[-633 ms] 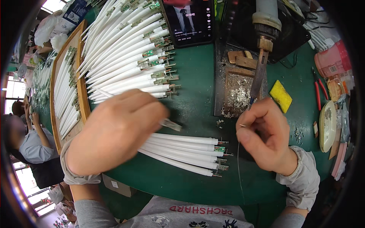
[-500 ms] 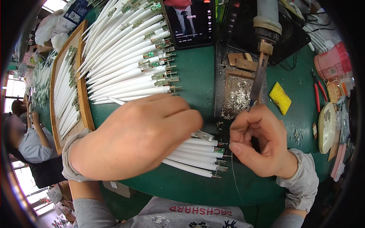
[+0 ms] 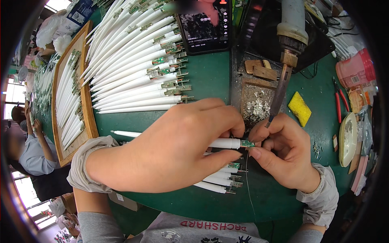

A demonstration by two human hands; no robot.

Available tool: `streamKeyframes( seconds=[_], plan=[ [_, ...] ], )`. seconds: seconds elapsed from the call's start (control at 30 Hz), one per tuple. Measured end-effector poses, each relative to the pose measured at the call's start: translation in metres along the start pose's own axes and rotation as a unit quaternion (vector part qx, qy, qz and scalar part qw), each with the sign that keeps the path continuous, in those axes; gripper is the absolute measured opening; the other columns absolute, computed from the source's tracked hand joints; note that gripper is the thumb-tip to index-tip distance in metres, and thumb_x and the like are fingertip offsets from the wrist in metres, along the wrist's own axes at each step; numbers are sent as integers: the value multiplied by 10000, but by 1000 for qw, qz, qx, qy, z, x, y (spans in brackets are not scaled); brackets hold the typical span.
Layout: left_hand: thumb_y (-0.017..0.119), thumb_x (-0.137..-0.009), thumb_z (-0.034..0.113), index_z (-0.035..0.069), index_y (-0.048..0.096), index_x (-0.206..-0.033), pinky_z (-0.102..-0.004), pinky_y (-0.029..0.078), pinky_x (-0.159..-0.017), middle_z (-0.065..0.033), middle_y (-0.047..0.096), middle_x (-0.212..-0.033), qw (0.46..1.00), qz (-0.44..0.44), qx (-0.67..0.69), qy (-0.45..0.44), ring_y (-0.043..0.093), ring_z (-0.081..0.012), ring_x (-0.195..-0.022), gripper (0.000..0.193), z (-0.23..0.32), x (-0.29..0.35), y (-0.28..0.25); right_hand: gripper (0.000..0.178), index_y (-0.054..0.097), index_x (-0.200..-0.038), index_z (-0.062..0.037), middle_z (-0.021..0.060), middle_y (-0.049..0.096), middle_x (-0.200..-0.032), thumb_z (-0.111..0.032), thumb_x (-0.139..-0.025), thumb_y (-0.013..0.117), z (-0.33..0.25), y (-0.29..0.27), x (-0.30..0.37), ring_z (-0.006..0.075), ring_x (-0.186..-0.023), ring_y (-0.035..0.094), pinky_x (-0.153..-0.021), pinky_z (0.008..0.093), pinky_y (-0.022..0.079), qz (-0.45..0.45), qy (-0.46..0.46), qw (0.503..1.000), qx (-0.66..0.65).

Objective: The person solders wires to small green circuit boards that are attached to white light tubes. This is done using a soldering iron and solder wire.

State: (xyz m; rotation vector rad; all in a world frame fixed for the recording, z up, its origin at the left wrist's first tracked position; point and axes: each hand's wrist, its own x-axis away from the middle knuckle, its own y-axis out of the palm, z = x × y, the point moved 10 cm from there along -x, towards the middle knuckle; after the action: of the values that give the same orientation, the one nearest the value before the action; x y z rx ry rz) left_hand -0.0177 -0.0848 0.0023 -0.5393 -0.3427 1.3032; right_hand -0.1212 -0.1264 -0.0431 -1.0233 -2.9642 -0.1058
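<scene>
My left hand (image 3: pixel 174 150) is closed around a white pen-shaped tube (image 3: pixel 226 143), whose pointed end sticks out past the wrist side. A small green circuit board (image 3: pixel 246 143) juts from the tube's right end. Against that board are the thumb and finger of my right hand (image 3: pixel 289 152), curled in a pinch. From this pinch a thin wire (image 3: pixel 250 186), like solder, hangs toward the table edge. The soldering iron (image 3: pixel 279 91) points down, its tip just above my right fingers. Beneath my left hand lie several similar tubes (image 3: pixel 212 187), partly hidden.
A large fan of white tubes (image 3: pixel 137 77) lies at the far left, beside a wooden tray (image 3: pixel 90 117) of more. A phone (image 3: pixel 206 36), a box of solder scraps (image 3: pixel 255 103), a yellow sponge (image 3: pixel 299 108), red pliers (image 3: pixel 339 101) and a dish (image 3: pixel 347 139) surround the work area.
My left hand has moved right, bringing the tube's board end to my right fingers. My right hand has shifted slightly right and its fingertips now meet the board.
</scene>
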Motion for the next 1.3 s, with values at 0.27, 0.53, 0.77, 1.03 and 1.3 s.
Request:
streamKeyframes(
  seconds=[0.27,0.53,0.77,1.03,1.3],
  plan=[
    [663,-853,76,-10,624,-953,-220,463,-672,-41,569,-872,970,-80,149,-177,549,-77,-794,137,-27,5,15,156,595,-910,17,83,614,-881,50,-770,656,-21,3,1,87,-698,589,-496,183,456,-13,-106,987,121],
    [660,-851,51,-4,622,-945,-195,462,-655,-30,563,-869,964,-82,168,-189,547,-63,-798,116,-30,6,18,158,591,-905,20,72,607,-853,44,-764,659,-16,2,0,78,-682,579,-486,177,447,-8,-80,991,105],
    [664,-848,53,-4,625,-949,-198,466,-654,-30,564,-872,963,-83,171,-192,550,-61,-804,122,-31,6,18,154,588,-905,24,71,600,-854,40,-768,657,-14,1,0,72,-672,572,-487,176,442,-7,-85,993,86],
    [662,-836,30,-5,633,-939,-207,465,-660,-31,571,-854,971,-68,157,-165,556,-68,-789,113,-30,4,18,190,553,-966,30,74,593,-852,20,-797,639,-16,5,0,73,-682,570,-513,183,444,-52,-101,983,141],
    [671,-806,16,-19,621,-878,-207,444,-651,-21,567,-826,967,-10,169,-189,537,-62,-770,95,-29,-2,7,202,432,-988,17,77,572,-867,-26,-863,586,-9,-9,3,74,-704,542,-612,179,427,36,5,999,-21]
  ],
)
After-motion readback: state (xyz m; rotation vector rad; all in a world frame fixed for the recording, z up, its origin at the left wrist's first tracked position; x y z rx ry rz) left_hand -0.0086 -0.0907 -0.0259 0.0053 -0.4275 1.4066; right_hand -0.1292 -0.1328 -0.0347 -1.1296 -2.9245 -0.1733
